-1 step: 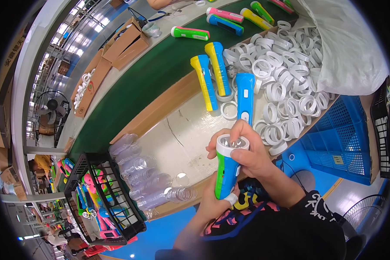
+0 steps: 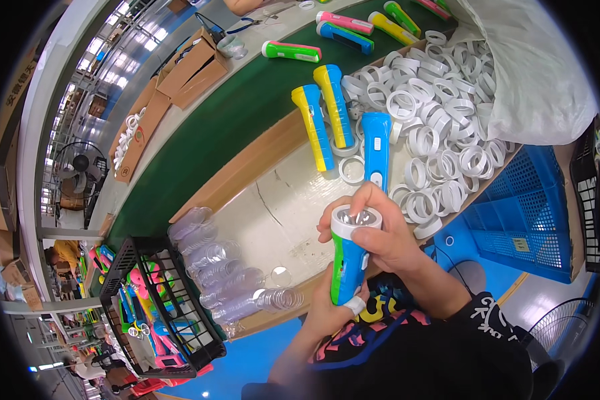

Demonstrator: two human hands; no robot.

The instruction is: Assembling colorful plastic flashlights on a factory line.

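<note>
A blue and green flashlight (image 2: 351, 270) stands tilted in front of me, head end up. My left hand (image 2: 325, 308) is closed around its lower body. A white ring (image 2: 340, 229) encircles its head, where a shiny reflector shows inside. My right hand (image 2: 390, 233) grips this ring, thumb and fingers curled over the rim, partly covering the opening. Just beyond lies a blue flashlight (image 2: 377, 143), its lower end close to my right fingers. Two yellow and blue flashlights (image 2: 312, 123) rest side by side to its left.
White rings (image 2: 440, 127) heap up at the right, beside a white plastic bag (image 2: 540, 73). Clear discs (image 2: 213, 260) lie in stacks at the left, near a black crate (image 2: 173, 307) of flashlights. More flashlights (image 2: 347, 37) are on the green belt (image 2: 180, 160). A blue crate (image 2: 523, 207) stands right.
</note>
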